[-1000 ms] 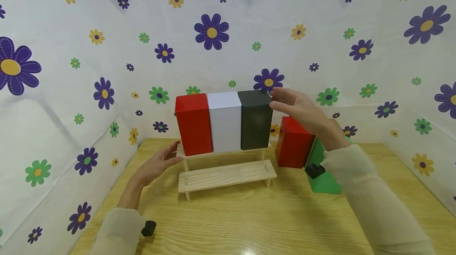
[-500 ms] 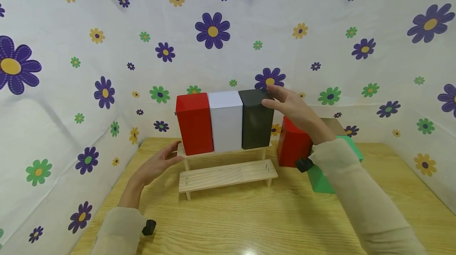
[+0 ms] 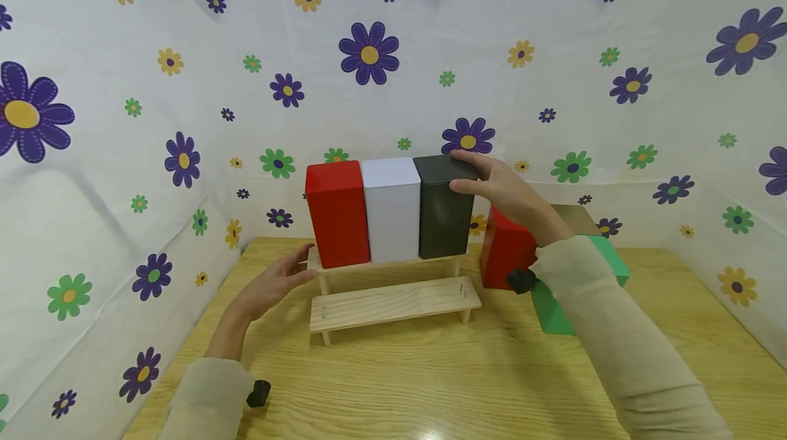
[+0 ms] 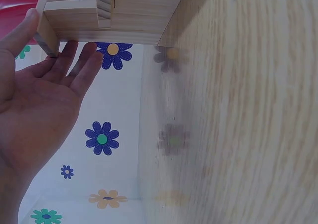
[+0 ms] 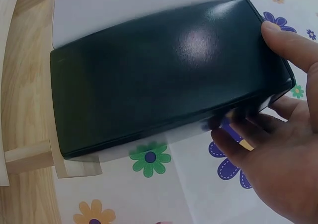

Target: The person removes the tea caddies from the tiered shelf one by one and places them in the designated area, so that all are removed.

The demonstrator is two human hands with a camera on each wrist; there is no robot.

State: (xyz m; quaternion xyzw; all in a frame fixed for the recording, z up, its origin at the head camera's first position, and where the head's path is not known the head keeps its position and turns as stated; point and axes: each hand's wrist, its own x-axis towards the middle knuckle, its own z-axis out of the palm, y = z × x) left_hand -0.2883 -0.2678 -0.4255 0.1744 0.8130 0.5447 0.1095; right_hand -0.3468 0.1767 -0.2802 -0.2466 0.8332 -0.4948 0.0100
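Note:
In the head view a red box (image 3: 338, 214), a white box (image 3: 393, 211) and a black box (image 3: 447, 218) stand side by side on the upper board of a wooden step shelf (image 3: 393, 303). My right hand (image 3: 499, 186) holds the black box at its top right corner. In the right wrist view the thumb (image 5: 283, 42) lies on its front face near the top edge, and the fingers reach along its right side. My left hand (image 3: 270, 283) rests at the shelf's left end, fingers fairly straight, with the fingertips (image 4: 92, 57) beside the end leg in the left wrist view.
Right of the shelf stand another red box (image 3: 507, 252) and a green box (image 3: 553, 310), partly behind my right forearm. A brown box top (image 3: 574, 218) shows behind them. All stand on a wood-grain table (image 3: 393, 385), enclosed by a flower-print cloth (image 3: 393, 105).
My right hand has moved left from the edge of the black box onto its top corner, uncovering more of the green and brown boxes. The left hand stays where it was.

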